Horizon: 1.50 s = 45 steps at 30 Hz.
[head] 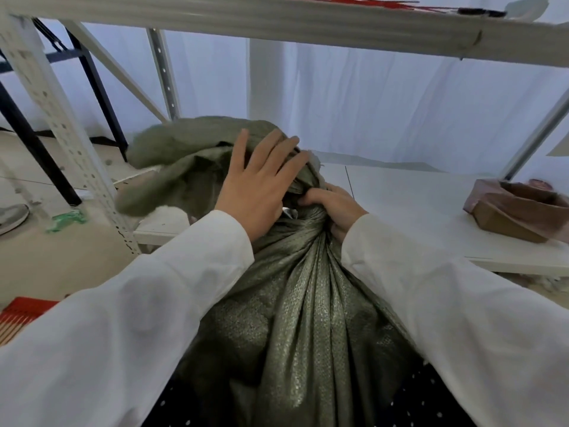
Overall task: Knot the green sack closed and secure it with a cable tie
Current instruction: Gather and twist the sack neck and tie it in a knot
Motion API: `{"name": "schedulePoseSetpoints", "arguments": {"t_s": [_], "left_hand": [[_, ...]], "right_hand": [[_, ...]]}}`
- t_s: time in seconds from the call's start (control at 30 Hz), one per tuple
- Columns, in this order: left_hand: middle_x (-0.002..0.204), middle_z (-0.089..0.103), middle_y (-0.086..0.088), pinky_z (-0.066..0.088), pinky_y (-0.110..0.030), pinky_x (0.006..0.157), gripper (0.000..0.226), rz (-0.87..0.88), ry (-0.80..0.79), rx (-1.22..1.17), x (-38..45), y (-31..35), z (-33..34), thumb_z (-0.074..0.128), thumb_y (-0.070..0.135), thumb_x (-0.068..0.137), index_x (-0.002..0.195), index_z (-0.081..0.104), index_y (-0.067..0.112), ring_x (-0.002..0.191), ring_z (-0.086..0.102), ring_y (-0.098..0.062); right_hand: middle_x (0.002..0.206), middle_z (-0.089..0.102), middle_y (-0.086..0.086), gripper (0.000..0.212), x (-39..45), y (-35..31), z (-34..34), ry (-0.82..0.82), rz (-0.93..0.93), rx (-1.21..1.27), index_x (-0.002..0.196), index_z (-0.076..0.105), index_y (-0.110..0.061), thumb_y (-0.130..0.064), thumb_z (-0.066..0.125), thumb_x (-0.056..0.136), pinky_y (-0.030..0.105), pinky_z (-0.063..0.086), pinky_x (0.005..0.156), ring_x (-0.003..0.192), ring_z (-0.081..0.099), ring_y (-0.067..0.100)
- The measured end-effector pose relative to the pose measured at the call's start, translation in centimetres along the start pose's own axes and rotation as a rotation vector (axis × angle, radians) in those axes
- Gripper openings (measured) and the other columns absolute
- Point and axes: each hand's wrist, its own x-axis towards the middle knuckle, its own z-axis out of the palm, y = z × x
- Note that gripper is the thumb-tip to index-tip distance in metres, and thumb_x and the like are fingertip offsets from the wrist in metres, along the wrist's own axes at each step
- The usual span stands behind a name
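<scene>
Green woven sack (301,303) upright, neck bunched, unknotted.

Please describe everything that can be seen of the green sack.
The green sack looks like woven plastic cloth, olive green with a slight sheen. Its body is full and stands between the person's arms. The cloth gathers in tight folds to a neck, which the right hand grips. Above the neck the loose top flops away to the left, where the left hand rests on it with straight fingers. No cable tie shows on it.
</scene>
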Motion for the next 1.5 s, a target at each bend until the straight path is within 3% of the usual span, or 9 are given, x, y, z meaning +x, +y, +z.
{"name": "schedulePoseSetpoints", "arguments": {"t_s": [0.2, 0.43, 0.6, 0.7, 0.93, 1.03, 1.2, 1.37, 1.5], "left_hand": [[0.143, 0.042, -0.011, 0.004, -0.055, 0.111, 0.108, 0.030, 0.001, 0.023, -0.7, -0.7, 1.4, 0.082, 0.035, 0.047, 0.140, 0.028, 0.020, 0.136, 0.025, -0.030], [0.140, 0.048, -0.004, 0.003, -0.055, 0.110, 0.091, 0.056, 0.033, -0.028, 0.4, 0.2, 1.9, 0.081, 0.034, 0.054, 0.133, 0.038, 0.021, 0.135, 0.026, -0.023], [0.139, 0.048, 0.000, 0.003, -0.061, 0.109, 0.077, 0.080, -0.107, -0.147, 1.4, 0.7, 1.0, 0.073, 0.012, 0.062, 0.132, 0.043, 0.023, 0.137, 0.035, -0.024], [0.149, 0.031, 0.008, -0.011, -0.059, 0.110, 0.065, 0.030, -0.273, -0.171, 2.0, 0.5, 0.5, 0.054, 0.016, 0.081, 0.140, 0.030, 0.030, 0.144, 0.013, -0.016], [0.148, 0.031, 0.003, -0.012, -0.063, 0.108, 0.061, 0.069, -0.386, -0.065, 2.7, 1.0, -0.1, 0.050, 0.019, 0.086, 0.142, 0.024, 0.026, 0.144, 0.011, -0.017], [0.144, 0.034, -0.003, -0.012, -0.063, 0.108, 0.054, 0.087, -0.355, -0.018, 2.3, 1.1, -0.1, 0.043, 0.018, 0.089, 0.140, 0.024, 0.018, 0.142, 0.017, -0.020], [0.149, 0.028, -0.008, -0.011, -0.062, 0.108, 0.060, 0.030, -0.218, 0.008, 1.1, 0.9, 0.3, 0.037, 0.009, 0.089, 0.145, 0.017, 0.012, 0.144, 0.013, -0.025], [0.134, 0.053, -0.009, 0.017, -0.062, 0.107, 0.069, -0.005, 0.044, 0.040, 0.1, 0.6, 1.2, 0.069, 0.015, 0.065, 0.130, 0.046, 0.011, 0.131, 0.044, -0.028], [0.142, 0.046, -0.006, 0.017, -0.058, 0.110, 0.090, 0.031, 0.072, 0.084, -0.9, 0.5, 2.4, 0.075, 0.038, 0.058, 0.136, 0.035, 0.016, 0.135, 0.032, -0.025]], "right_hand": [[0.092, 0.065, 0.019, 0.040, -0.6, -0.7, -0.2, -0.198, 0.085, -0.036, 0.107, 0.060, 0.004, 0.001, 0.058, 0.067, 0.035, 0.056, 0.074, 0.079, 0.065, 0.029], [0.107, 0.061, 0.021, 0.058, -1.5, -1.0, -1.7, -0.313, 0.204, -0.005, 0.122, 0.052, 0.008, -0.004, 0.054, 0.066, 0.037, 0.054, 0.083, 0.093, 0.062, 0.031], [0.103, 0.065, 0.019, 0.041, -1.8, -0.8, -1.8, -0.264, 0.161, 0.074, 0.118, 0.055, 0.006, 0.003, 0.056, 0.077, 0.032, 0.057, 0.076, 0.088, 0.066, 0.026], [0.108, 0.065, 0.016, 0.038, -2.1, -1.2, -1.1, -0.106, 0.056, -0.251, 0.116, 0.057, -0.002, -0.007, 0.066, 0.080, 0.028, 0.054, 0.076, 0.087, 0.065, 0.021], [0.127, 0.046, 0.001, 0.096, -2.3, -1.3, 0.5, 0.043, -0.227, -0.882, 0.137, 0.027, -0.010, -0.028, 0.084, 0.062, 0.030, 0.040, 0.096, 0.116, 0.047, 0.016], [0.121, 0.055, 0.004, 0.079, -1.9, -0.7, 1.2, 0.143, -0.255, -0.954, 0.130, 0.037, -0.015, -0.031, 0.078, 0.065, 0.031, 0.042, 0.090, 0.111, 0.052, 0.022], [0.083, 0.061, 0.002, 0.019, -1.1, -1.1, 1.6, 0.159, -0.268, -0.964, 0.081, 0.055, -0.016, -0.028, 0.067, 0.072, 0.033, 0.044, 0.073, 0.086, 0.059, 0.026], [0.080, 0.069, 0.007, 0.007, -0.1, -0.6, 0.6, 0.246, -0.166, -0.571, 0.070, 0.067, -0.014, -0.021, 0.066, 0.069, 0.037, 0.049, 0.075, 0.085, 0.064, 0.028], [0.076, 0.070, 0.008, 0.003, 0.2, -0.4, -0.3, 0.172, -0.057, -0.346, 0.069, 0.068, -0.014, -0.015, 0.068, 0.067, 0.038, 0.053, 0.078, 0.085, 0.068, 0.029]]}}
